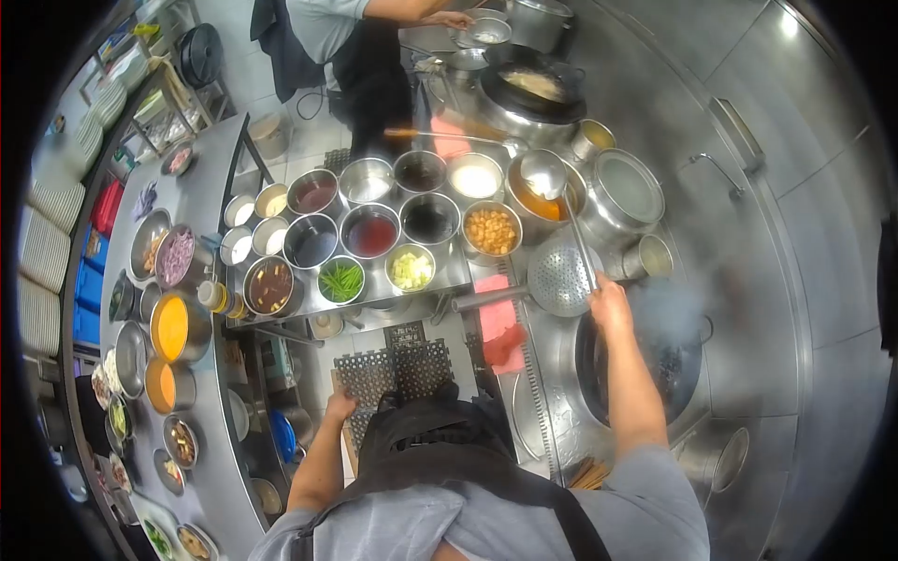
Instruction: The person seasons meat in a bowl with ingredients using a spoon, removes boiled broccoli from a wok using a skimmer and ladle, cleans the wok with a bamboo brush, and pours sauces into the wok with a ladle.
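Observation:
My right hand (611, 304) is wrapped round the long handle of a metal ladle (543, 174). The ladle's bowl is over a pot of orange liquid (535, 203); contact with the liquid is hard to make out. Beneath the ladle's handle lies a perforated strainer (559, 280), its grip pointing left. A dark wok (681, 379) sits below my right forearm, with steam rising from it. My left hand (341, 404) hangs low at my side above the floor mat, fingers curled and nothing visible in them.
Several metal tubs of sauces and cut food, including chopped greens (341, 280) and fried cubes (491, 231), fill the counter ahead. A red cloth (503, 346) lies by the stove edge. Another person (369, 75) stands beyond. More bowls line the left table (208, 411).

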Motion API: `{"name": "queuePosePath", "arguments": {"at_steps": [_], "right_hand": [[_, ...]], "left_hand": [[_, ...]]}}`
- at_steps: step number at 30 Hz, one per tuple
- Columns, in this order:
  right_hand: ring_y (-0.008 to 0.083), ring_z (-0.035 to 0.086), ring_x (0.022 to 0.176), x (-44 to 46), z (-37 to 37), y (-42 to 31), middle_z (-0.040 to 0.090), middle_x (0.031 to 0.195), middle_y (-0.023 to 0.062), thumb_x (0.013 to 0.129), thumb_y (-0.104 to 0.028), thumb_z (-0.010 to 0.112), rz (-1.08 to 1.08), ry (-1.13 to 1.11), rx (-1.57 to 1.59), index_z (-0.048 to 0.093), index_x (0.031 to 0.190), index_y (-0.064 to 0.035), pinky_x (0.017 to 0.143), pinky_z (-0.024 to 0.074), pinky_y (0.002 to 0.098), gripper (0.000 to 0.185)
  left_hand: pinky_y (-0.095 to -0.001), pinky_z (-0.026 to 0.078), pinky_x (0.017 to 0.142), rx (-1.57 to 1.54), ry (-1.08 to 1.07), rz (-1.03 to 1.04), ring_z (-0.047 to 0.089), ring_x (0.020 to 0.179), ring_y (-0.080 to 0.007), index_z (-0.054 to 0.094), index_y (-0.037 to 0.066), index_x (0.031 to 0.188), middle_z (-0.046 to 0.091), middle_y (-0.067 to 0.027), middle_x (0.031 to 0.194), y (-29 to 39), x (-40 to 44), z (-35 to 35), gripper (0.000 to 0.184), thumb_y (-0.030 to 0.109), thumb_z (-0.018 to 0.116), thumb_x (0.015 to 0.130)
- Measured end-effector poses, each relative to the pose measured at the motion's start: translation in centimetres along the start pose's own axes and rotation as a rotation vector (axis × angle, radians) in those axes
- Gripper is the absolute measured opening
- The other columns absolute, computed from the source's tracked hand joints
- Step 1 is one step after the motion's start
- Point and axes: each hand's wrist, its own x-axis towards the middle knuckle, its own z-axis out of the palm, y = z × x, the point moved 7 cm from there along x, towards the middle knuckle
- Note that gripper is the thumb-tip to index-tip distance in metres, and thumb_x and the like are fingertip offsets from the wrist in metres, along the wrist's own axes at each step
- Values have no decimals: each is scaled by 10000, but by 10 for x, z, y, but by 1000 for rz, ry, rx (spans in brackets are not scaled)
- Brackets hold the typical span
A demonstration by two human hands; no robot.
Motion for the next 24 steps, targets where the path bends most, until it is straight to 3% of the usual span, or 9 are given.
{"name": "queuePosePath", "arguments": {"at_steps": [2, 6, 13, 15, 18, 20, 21, 22, 24], "right_hand": [[221, 606, 569, -5, 0, 2, 633, 745, 149, 754, 2, 559, 173, -133, 242, 512, 1262, -1, 521, 479, 343, 510], [122, 513, 470, -20, 11, 22, 576, 680, 62, 765, 24, 555, 280, -160, 547, 486, 1299, -3, 407, 422, 285, 539], [107, 467, 464, -138, -26, 15, 546, 712, 38, 762, -38, 610, 430, 199, 1143, 476, 1245, 62, 383, 363, 223, 511], [84, 448, 470, -190, -32, 12, 532, 691, 20, 813, -58, 615, 477, 348, 1083, 456, 1295, 10, 385, 349, 202, 512], [74, 379, 435, -261, -27, 20, 496, 650, 28, 829, -71, 588, 559, 472, 699, 411, 1360, -32, 372, 305, 214, 561], [263, 597, 846, -293, -20, 26, 598, 983, 160, 804, -35, 519, 458, 557, 182, 386, 1360, 9, 760, 489, 331, 573], [344, 525, 1104, -305, -7, 39, 519, 1242, 224, 796, -20, 496, 281, 570, 255, 385, 1349, 33, 988, 392, 371, 567], [380, 517, 1125, -312, 12, 118, 491, 1297, 237, 785, -24, 502, 210, 528, 65, 371, 1353, 49, 1012, 387, 391, 587], [350, 570, 988, -314, 19, 176, 559, 1138, 214, 845, -117, 518, 299, 489, -264, 461, 1220, 35, 922, 441, 427, 408]], "left_hand": [[-419, 475, 894, 58, -67, -122, 599, 1026, -364, 545, 31, 1222, 632, -211, 1091, -47, -24, 25, 562, 289, 650, 733], [-390, 477, 899, -13, -285, -427, 603, 1035, -350, 522, -12, 1242, 627, -226, 1095, -59, -81, 34, 607, 281, 640, 724], [-406, 446, 941, 133, -250, 2, 567, 1106, -323, 636, 67, 1109, 597, -200, 1175, -79, -26, 29, 536, 459, 551, 753], [-380, 529, 752, 85, -75, -40, 671, 775, -313, 562, 61, 1227, 668, -219, 900, -88, -9, 7, 616, 340, 682, 691], [-419, 486, 852, 55, 57, 56, 612, 965, -370, 558, 11, 1197, 626, -246, 1031, -63, -21, -42, 593, 357, 600, 717], [-470, 489, 803, 106, 23, 175, 620, 890, -393, 591, 23, 1104, 640, -252, 929, -78, -3, -38, 495, 334, 563, 721], [-474, 485, 804, 38, 102, 138, 616, 895, -394, 594, 25, 1063, 639, -251, 924, -73, -14, -53, 435, 279, 557, 712], [-473, 472, 826, -23, 260, 178, 626, 834, -376, 652, 28, 901, 650, -208, 782, -80, -14, -54, 280, 181, 546, 691], [-471, 483, 816, -177, 255, 97, 621, 911, -386, 635, 30, 1023, 654, -219, 923, -82, -32, -70, 382, 185, 562, 681]]}}
